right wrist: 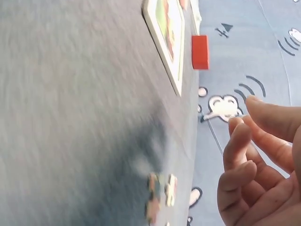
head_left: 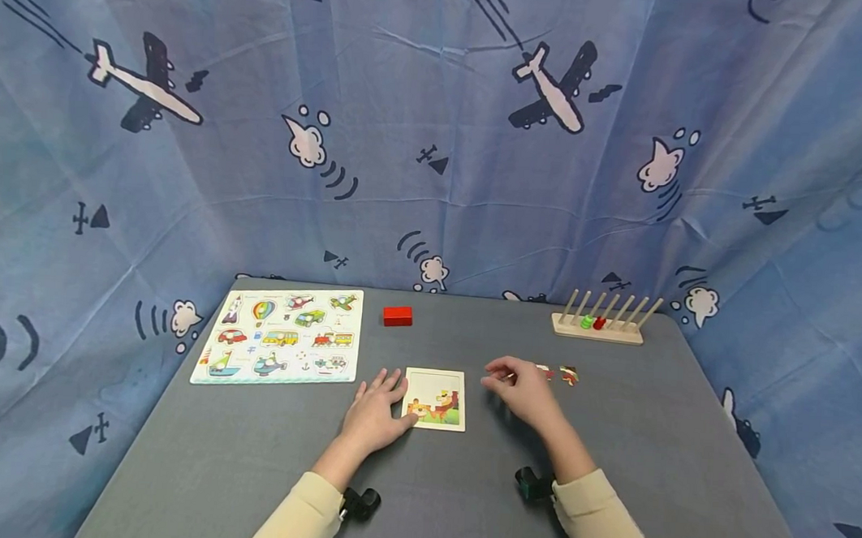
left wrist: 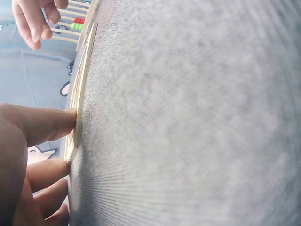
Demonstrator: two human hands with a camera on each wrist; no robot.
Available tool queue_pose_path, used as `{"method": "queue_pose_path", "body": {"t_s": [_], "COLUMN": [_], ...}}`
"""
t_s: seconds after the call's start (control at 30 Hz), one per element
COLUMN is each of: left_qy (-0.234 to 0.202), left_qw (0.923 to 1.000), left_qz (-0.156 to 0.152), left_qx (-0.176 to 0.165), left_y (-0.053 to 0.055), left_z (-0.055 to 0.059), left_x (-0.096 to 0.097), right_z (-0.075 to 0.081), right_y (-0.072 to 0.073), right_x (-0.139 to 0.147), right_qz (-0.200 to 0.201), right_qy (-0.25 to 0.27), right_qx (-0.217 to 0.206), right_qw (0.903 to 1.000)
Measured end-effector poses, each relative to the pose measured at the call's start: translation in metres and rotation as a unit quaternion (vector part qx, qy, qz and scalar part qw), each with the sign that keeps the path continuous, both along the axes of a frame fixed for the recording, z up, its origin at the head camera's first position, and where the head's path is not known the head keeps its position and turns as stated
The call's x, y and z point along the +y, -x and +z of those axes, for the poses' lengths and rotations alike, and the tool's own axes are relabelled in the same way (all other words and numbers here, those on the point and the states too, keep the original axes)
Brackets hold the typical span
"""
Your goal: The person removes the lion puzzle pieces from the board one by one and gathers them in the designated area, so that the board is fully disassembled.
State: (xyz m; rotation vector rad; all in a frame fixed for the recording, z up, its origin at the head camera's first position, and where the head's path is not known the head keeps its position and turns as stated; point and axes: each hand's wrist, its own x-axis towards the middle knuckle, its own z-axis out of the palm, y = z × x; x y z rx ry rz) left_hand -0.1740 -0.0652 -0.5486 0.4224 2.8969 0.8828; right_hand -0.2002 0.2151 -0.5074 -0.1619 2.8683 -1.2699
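Note:
A small wooden-framed jigsaw board (head_left: 435,377) lies flat on the table, its lower part filled with a picture of cartoon animals and its upper part pale. My left hand (head_left: 375,416) rests along its left side, with the thumb on the lower left corner and the other fingers spread. Thumb and a fingertip touch the board's edge (left wrist: 81,94) in the left wrist view. Above the table, right of the board, my right hand (head_left: 523,390) hovers with loosely bent fingers; nothing shows between them. Loose jigsaw pieces (head_left: 568,375) lie just beyond it, partly hidden by the hand.
A large picture board of vehicles (head_left: 281,338) lies at the back left. Beside it is a red block (head_left: 398,316). At the back right stands a wooden peg rack (head_left: 603,333) with green and red beads. A patterned blue curtain (head_left: 438,139) hangs behind the grey table (head_left: 419,496).

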Motion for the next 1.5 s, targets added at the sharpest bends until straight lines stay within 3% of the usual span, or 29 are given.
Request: {"method": "queue_pose_path", "body": {"t_s": [0.4,0.7,1.2,1.5], "left_qy": [0.003,0.012,0.005,0.009], "left_qw": [1.0,0.9999,0.9999,0.9999], "left_qz": [0.001,0.007,0.004,0.005], "left_qx": [-0.006,-0.005,-0.008,-0.011], "left_y": [0.0,0.001,0.002,0.002], "left_z": [0.0,-0.003,-0.001,-0.001], "left_x": [0.0,0.0,0.001,0.001], "right_z": [-0.016,-0.031,-0.03,-0.031], "right_y": [0.004,0.006,0.006,0.006], "right_x": [-0.035,-0.05,-0.057,-0.057], "right_qz": [0.032,0.045,0.033,0.029], "right_qy": [0.037,0.007,-0.037,-0.04], "right_qx": [-0.033,-0.056,-0.086,-0.063], "right_qw": [0.9982,0.9974,0.9951,0.9968]}}
